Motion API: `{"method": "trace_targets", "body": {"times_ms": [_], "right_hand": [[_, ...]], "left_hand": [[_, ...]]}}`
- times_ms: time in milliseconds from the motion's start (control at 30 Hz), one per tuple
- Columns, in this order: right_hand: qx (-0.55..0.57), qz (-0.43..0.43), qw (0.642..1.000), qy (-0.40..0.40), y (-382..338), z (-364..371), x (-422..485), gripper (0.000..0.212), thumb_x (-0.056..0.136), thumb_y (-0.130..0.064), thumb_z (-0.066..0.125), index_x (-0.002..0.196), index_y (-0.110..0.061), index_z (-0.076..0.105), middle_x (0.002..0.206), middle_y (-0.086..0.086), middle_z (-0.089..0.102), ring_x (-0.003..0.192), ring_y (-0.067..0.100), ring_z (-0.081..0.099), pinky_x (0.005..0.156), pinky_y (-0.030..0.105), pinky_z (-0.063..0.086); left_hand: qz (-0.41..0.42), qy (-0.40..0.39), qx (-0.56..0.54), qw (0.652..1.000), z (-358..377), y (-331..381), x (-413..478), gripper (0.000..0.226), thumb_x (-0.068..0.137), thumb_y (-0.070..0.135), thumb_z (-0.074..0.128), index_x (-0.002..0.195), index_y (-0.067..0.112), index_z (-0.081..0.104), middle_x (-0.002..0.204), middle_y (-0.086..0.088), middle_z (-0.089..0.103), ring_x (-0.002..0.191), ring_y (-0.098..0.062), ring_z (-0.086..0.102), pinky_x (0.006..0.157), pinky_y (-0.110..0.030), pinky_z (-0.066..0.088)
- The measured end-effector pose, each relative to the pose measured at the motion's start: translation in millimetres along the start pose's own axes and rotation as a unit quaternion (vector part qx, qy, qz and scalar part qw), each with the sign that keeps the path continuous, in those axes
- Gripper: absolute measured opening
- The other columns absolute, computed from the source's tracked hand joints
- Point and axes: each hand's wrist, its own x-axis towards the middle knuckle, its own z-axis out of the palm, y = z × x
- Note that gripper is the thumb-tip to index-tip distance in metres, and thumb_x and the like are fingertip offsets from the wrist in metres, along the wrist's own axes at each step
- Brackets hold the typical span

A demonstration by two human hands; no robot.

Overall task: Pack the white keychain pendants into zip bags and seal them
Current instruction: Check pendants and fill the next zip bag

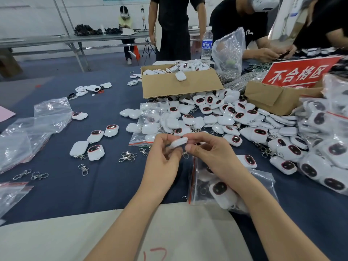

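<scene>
White, rigid, likely light yet slick, the pendant (178, 143) is pinched edgewise by left hand (163, 159) and right hand (211, 159), zip bag (263, 178) at five o'clock.

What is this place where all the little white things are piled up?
Most likely a packing workshop or small factory. A big heap of white keychain pendants lies on the table, clear zip bags lie around, and a cardboard box holds more. Other people work alongside.
</scene>
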Motion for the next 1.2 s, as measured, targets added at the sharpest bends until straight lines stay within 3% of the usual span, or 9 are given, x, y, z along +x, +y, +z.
{"method": "trace_targets", "body": {"times_ms": [100, 167, 267, 367, 567, 733, 867, 1033, 1200], "right_hand": [[0.005, -0.002, 1.0, 0.007, 0.5, -0.5, -0.5, 0.022, 0.092, -0.011, 0.071, 0.099, -0.032, 0.075, 0.084, -0.01, 0.074, 0.069, 0.004, 0.065, 0.067, 0.013, 0.05], [0.017, -0.011, 1.0, -0.007, -1.4, 0.4, -1.2, 0.02, 0.094, -0.007, 0.068, 0.101, -0.023, 0.076, 0.091, -0.004, 0.077, 0.075, 0.001, 0.068, 0.071, 0.012, 0.051], [0.005, -0.015, 1.0, -0.012, -2.1, 1.6, -1.9, 0.021, 0.095, -0.007, 0.066, 0.099, -0.025, 0.076, 0.09, 0.0, 0.076, 0.075, 0.0, 0.066, 0.072, 0.011, 0.05], [-0.005, 0.004, 1.0, 0.0, -0.4, -0.4, -0.6, 0.024, 0.098, -0.01, 0.063, 0.099, -0.031, 0.075, 0.088, -0.005, 0.076, 0.076, 0.003, 0.066, 0.073, 0.013, 0.051], [-0.104, 0.034, 0.994, 0.004, -0.8, -17.2, 2.9, 0.023, 0.1, -0.024, 0.06, 0.101, -0.044, 0.072, 0.097, -0.013, 0.075, 0.093, 0.017, 0.07, 0.093, 0.039, 0.056], [-0.213, 0.093, 0.97, -0.077, 1.1, -39.2, 0.4, 0.021, 0.099, -0.031, 0.06, 0.103, -0.051, 0.067, 0.098, -0.023, 0.073, 0.089, -0.007, 0.066, 0.087, 0.025, 0.051], [-0.221, 0.106, 0.963, -0.115, 3.6, -38.4, -1.4, 0.02, 0.094, -0.037, 0.068, 0.112, -0.046, 0.07, 0.1, -0.026, 0.072, 0.093, -0.008, 0.066, 0.094, 0.028, 0.052], [-0.187, 0.095, 0.972, -0.109, 4.7, -36.9, -0.9, 0.023, 0.092, -0.031, 0.072, 0.11, -0.045, 0.071, 0.095, -0.021, 0.072, 0.09, -0.001, 0.068, 0.094, 0.031, 0.053], [-0.174, 0.079, 0.976, -0.101, 2.9, -36.4, -1.3, 0.024, 0.094, -0.028, 0.07, 0.112, -0.044, 0.07, 0.093, -0.026, 0.07, 0.09, -0.006, 0.064, 0.083, 0.017, 0.047]], "left_hand": [[-0.068, 0.0, -0.115, 0.991, -1.2, 3.0, 3.4, 0.017, 0.103, 0.007, 0.054, 0.115, 0.015, 0.063, 0.1, 0.0, 0.077, 0.09, -0.014, 0.074, 0.072, -0.019, 0.056], [-0.112, -0.005, -0.177, 0.978, -2.4, 4.0, 6.9, 0.026, 0.102, 0.002, 0.044, 0.118, 0.011, 0.063, 0.089, -0.01, 0.076, 0.074, -0.021, 0.073, 0.059, -0.024, 0.055], [-0.137, -0.002, -0.197, 0.971, -3.7, 3.9, 9.6, 0.032, 0.098, -0.003, 0.041, 0.117, 0.012, 0.063, 0.073, -0.009, 0.069, 0.054, -0.021, 0.06, 0.047, -0.027, 0.047], [-0.149, 0.005, -0.199, 0.969, -4.7, 2.1, 8.7, 0.028, 0.098, 0.002, 0.043, 0.11, 0.017, 0.063, 0.065, -0.007, 0.063, 0.048, -0.02, 0.054, 0.042, -0.027, 0.042], [-0.153, -0.045, -0.078, 0.984, -8.6, 5.9, 7.7, 0.013, 0.104, 0.013, 0.051, 0.109, 0.014, 0.063, 0.067, -0.004, 0.062, 0.051, -0.015, 0.053, 0.045, -0.027, 0.045], [-0.199, -0.206, 0.011, 0.958, -32.0, 17.7, 9.5, 0.019, 0.103, 0.014, 0.056, 0.109, 0.012, 0.073, 0.083, -0.004, 0.066, 0.061, -0.011, 0.057, 0.056, -0.024, 0.051], [-0.233, -0.269, 0.048, 0.933, -42.2, 27.3, 8.5, 0.019, 0.101, 0.014, 0.06, 0.112, 0.017, 0.075, 0.089, -0.005, 0.07, 0.068, -0.012, 0.059, 0.064, -0.023, 0.053], [-0.207, -0.263, 0.166, 0.928, -51.4, 31.9, 13.5, 0.016, 0.099, 0.022, 0.064, 0.114, 0.022, 0.07, 0.085, -0.001, 0.071, 0.074, -0.016, 0.062, 0.078, -0.039, 0.049], [-0.196, -0.252, 0.181, 0.93, -48.8, 33.7, 12.4, 0.013, 0.098, 0.025, 0.066, 0.11, 0.023, 0.071, 0.09, -0.002, 0.075, 0.07, -0.012, 0.064, 0.08, -0.036, 0.052]]}}
